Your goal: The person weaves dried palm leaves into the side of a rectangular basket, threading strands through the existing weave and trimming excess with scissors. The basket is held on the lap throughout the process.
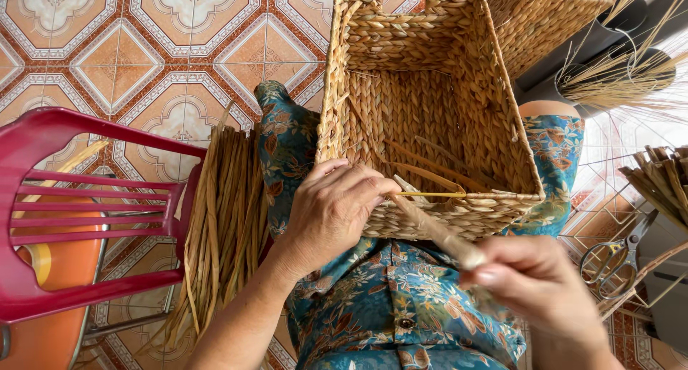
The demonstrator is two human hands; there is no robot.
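A rectangular woven straw basket (430, 33) rests on my lap, its opening facing me. My left hand (333, 212) presses on the basket's near rim at the left, fingers curled over the weave. My right hand (541, 284), blurred, pinches a long dried fibre strand (433, 230) that runs from the rim toward me. A thin yellow stick (433, 194) lies across the rim beside my left fingers. Loose strands hang inside the basket.
A bundle of dried fibre strands (222, 227) leans at my left knee beside a red plastic chair (86, 212). A second woven basket (545, 19) sits at top right, scissors (616, 259) and more strands (663, 176) at right. Patterned floor tiles lie beneath.
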